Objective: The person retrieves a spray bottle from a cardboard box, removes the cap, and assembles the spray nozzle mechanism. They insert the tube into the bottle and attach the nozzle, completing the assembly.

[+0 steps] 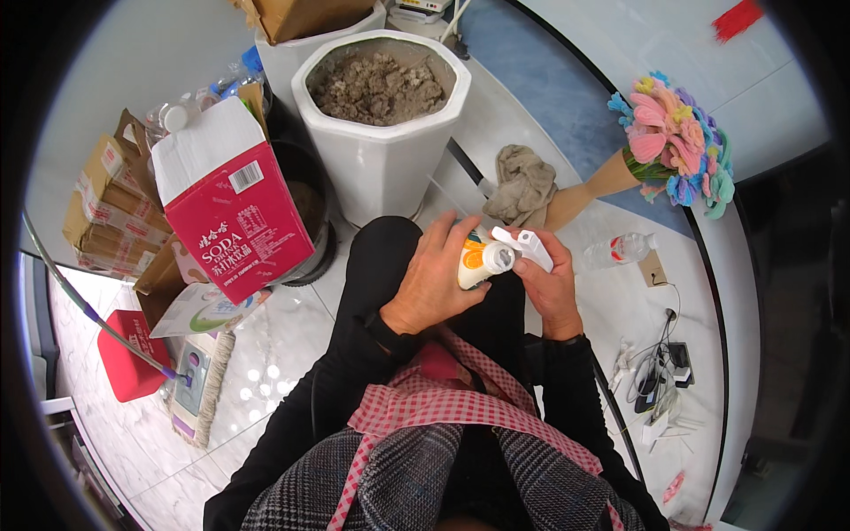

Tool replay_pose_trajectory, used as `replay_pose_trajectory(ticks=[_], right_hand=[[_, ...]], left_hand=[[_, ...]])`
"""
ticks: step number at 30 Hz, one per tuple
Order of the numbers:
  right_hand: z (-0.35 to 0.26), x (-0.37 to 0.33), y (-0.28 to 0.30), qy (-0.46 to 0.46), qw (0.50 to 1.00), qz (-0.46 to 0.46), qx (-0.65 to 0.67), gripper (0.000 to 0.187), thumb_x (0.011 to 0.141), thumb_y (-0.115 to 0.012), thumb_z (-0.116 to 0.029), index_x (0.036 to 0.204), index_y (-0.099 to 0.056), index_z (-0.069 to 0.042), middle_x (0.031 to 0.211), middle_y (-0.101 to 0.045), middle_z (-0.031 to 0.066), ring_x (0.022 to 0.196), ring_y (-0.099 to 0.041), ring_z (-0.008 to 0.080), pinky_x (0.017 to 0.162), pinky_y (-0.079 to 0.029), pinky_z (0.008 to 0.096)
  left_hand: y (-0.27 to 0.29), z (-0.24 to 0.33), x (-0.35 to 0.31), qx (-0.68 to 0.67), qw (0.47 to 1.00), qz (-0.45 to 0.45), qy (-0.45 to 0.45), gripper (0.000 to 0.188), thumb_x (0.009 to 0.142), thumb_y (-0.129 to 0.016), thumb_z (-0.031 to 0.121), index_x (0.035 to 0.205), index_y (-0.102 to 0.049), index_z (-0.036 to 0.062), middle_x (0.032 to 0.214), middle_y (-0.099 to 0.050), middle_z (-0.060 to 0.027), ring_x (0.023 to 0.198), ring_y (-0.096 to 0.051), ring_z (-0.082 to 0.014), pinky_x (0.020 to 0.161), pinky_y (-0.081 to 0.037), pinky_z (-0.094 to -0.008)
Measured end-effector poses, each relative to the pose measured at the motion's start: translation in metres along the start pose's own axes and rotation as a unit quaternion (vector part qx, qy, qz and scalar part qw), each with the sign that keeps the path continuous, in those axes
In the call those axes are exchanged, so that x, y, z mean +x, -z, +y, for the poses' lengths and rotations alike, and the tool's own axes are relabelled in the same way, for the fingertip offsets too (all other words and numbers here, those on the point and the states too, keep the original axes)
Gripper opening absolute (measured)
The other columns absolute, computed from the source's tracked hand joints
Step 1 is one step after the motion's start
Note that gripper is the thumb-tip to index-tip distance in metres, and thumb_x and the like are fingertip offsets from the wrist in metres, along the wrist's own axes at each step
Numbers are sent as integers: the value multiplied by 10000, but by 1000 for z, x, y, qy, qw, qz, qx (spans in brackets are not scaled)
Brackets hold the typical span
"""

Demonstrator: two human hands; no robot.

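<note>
The left hand (pixel 429 279), fingers (pixel 435 234) curled, holds one round-necked plastic bottle (pixel 474 267); the right (pixel 551 288) pinches one angular white spray head (pixel 537 250) beside it; far right, one fuzzy bouquet (pixel 670 142).

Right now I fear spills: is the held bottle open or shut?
Open: the bottle shows its bare mouth, the white spray head beside it.

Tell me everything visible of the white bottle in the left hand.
The bottle looks plastic, with orange and green print. It is tilted, its round mouth uncovered and facing the camera. The left hand grips its body, partly hiding it, above the black trousers. Whether the white part in the right hand touches its mouth is unclear.
</note>
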State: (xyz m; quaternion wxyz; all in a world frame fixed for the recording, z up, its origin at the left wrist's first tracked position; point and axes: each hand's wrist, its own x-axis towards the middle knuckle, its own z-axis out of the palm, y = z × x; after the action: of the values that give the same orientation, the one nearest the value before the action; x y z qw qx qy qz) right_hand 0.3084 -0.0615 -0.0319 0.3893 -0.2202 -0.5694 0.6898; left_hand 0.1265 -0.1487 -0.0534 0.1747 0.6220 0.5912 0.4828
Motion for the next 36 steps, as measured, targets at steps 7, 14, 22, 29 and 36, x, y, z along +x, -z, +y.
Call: replay_pose_trajectory(ticks=[7, 14, 22, 29, 36], right_hand=[[5, 3, 2, -4, 1000, 21, -15, 399, 882, -735, -44, 1256, -614, 24, 1202, -688, 91, 1088, -638, 161, 973, -500, 310], [7, 7, 5, 6, 995, 74, 61, 352, 1001, -578, -135, 1315, -542, 20, 1217, -652, 159, 1109, -647, 263, 988, -520, 423], [-2, 23, 28, -1, 956, 183, 228, 499, 1070, -404, -433, 1331, -522, -24, 1081, -671, 142, 909, -643, 199, 785, -552, 362], [7, 32, 29, 1, 964, 143, 224, 519, 1069, -380, -460, 1334, -511, -33, 1088, -677, 168, 909, -662, 225, 772, -566, 385], [24, 45, 18, 20, 986, 96, 132, 445, 1063, -470, -365, 1358, -516, -35, 1141, -672, 175, 999, -663, 240, 851, -558, 419]], left_hand=[[-5, -1, 1, -13, 1000, 2, 7, 876, 626, -865, 130, 1382, -432, 32, 1355, -477, -269, 1274, -488, -476, 1031, -469, -481], [-3, -2, 6, -32, 999, -16, 13, 825, 642, -865, 142, 1342, -446, 24, 1303, -498, -235, 1198, -539, -448, 989, -492, -456], [2, -2, 12, -64, 996, -51, 32, 774, 673, -862, 177, 1330, -482, 23, 1239, -511, -207, 1138, -545, -426, 952, -492, -450], [6, 0, 17, -74, 995, -66, 18, 798, 691, -861, 182, 1371, -467, 47, 1267, -509, -193, 1163, -534, -422, 986, -472, -451], [24, 3, 21, -74, 991, -115, -6, 820, 689, -857, 158, 1398, -462, 39, 1333, -506, -197, 1237, -529, -391, 1026, -454, -420]])
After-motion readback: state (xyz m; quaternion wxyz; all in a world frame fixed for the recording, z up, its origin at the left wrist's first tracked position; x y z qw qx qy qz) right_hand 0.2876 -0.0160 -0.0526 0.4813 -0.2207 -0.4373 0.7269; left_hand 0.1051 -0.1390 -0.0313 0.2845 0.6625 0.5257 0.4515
